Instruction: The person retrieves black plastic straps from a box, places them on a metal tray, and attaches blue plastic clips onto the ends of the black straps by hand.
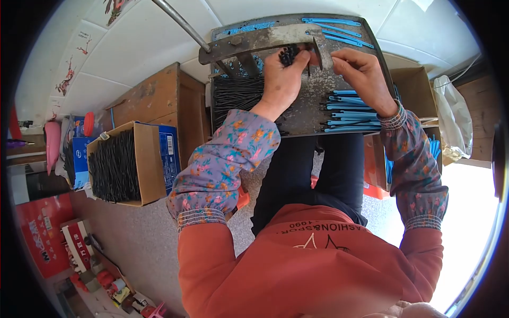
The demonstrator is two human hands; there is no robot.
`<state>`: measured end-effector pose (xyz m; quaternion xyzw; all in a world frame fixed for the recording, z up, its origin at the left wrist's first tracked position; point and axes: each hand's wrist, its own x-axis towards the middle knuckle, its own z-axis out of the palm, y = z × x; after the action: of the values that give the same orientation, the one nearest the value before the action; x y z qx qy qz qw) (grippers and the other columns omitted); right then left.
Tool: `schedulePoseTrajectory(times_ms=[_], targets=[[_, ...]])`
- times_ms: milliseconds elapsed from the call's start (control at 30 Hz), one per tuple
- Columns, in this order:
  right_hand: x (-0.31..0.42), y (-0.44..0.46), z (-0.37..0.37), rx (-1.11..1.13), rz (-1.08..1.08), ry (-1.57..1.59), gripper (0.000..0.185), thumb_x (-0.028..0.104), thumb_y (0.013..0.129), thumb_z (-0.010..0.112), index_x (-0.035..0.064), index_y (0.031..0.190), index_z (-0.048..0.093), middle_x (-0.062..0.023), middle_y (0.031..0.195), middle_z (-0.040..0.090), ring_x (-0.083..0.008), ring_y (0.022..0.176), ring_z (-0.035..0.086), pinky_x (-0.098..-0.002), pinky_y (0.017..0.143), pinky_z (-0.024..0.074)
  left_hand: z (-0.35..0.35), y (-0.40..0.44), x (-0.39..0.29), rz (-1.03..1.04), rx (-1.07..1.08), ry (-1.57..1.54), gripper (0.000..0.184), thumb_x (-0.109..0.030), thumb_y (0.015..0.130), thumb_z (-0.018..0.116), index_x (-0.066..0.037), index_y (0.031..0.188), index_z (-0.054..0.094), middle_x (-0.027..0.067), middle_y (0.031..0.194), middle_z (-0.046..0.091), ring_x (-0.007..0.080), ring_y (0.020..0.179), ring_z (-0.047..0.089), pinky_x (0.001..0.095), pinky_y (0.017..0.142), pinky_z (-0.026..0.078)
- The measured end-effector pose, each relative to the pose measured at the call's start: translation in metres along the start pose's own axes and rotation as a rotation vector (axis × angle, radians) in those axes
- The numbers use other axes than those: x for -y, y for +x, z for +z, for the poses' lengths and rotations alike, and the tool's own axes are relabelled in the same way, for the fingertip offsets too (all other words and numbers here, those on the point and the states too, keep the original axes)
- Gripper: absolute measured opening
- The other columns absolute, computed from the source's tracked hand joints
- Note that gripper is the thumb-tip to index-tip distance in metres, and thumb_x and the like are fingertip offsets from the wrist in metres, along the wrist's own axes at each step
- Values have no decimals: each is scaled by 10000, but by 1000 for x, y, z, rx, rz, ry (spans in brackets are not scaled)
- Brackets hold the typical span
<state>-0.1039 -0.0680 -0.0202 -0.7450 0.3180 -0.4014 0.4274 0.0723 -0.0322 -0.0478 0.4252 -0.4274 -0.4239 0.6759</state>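
My left hand (281, 82) is closed around a small bundle of thin black rods (289, 54), their ends poking up by the thumb. Just right of it stands the upright plate of a worn metal fixture (318, 50). On the fixture's other side, my right hand (366, 79) is closed in a pinch close to the plate. Whatever lies between those fingers is hidden or too small to name. More black rods (238, 95) lie piled left on the dark tray (313, 114). Below my right hand rests a stack of blue plastic strips with black rod ends (350, 112).
Loose blue strips (339, 32) lie at the tray's back right. A metal bar (183, 24) slants to the fixture from the upper left. An open carton (143, 164) full of black rods stands left; another cardboard box (416, 87) is right, beside a white plastic bag (450, 116).
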Motion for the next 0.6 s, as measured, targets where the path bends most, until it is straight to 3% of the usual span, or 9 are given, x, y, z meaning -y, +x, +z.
schedulePoseTrajectory(times_ms=[333, 467, 600], targets=[[-2, 8, 1, 8, 255, 376, 110, 69, 884, 621, -29, 888, 672, 13, 689, 545, -64, 571, 391, -192, 516, 330, 0, 0, 8, -6, 16, -40, 103, -18, 867, 591, 36, 929, 652, 64, 763, 686, 100, 664, 608, 205, 623, 477], [-3, 37, -24, 333, -257, -293, 90, 44, 886, 611, -31, 919, 648, 23, 716, 514, -74, 625, 394, -203, 561, 323, -4, -2, 4, -23, 54, -83, 88, -20, 864, 591, 38, 905, 644, 74, 756, 684, 108, 638, 601, 210, 613, 477], [2, 38, -24, 259, -333, -287, 70, 27, 872, 615, -37, 890, 638, 12, 717, 516, -82, 620, 389, -218, 562, 325, -2, 0, 4, 36, 66, -63, 80, -25, 863, 592, 30, 890, 643, 78, 751, 684, 114, 623, 596, 211, 611, 478]])
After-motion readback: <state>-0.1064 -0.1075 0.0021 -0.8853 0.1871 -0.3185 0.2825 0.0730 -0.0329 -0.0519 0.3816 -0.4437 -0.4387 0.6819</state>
